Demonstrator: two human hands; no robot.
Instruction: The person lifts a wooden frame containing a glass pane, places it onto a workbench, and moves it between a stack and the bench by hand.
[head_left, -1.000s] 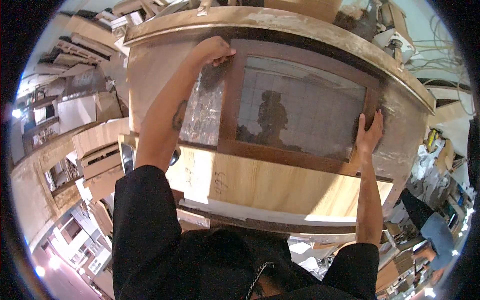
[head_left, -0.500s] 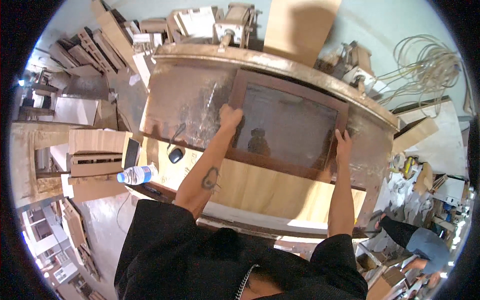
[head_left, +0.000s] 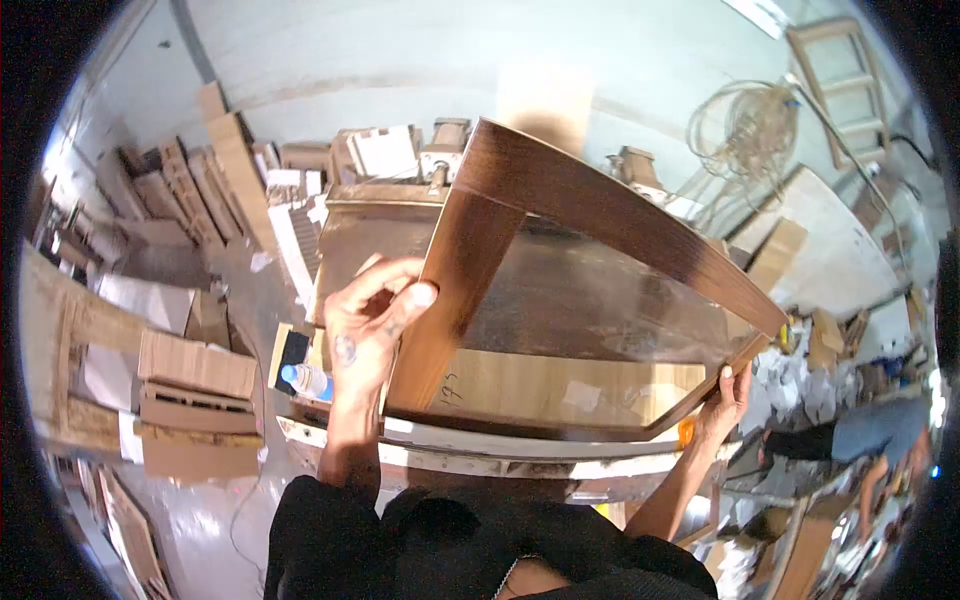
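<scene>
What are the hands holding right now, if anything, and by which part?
A brown wooden frame, held tilted by its two sides: left hand on the left side's outer edge, right hand on the right side.

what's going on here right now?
A person holds a brown wooden frame tilted over a workbench, left hand on its left side, right hand on its right. Whether its lower edge rests on the bench is unclear. A blue-capped bottle is left of the left hand; another person bends over at far right.
</scene>
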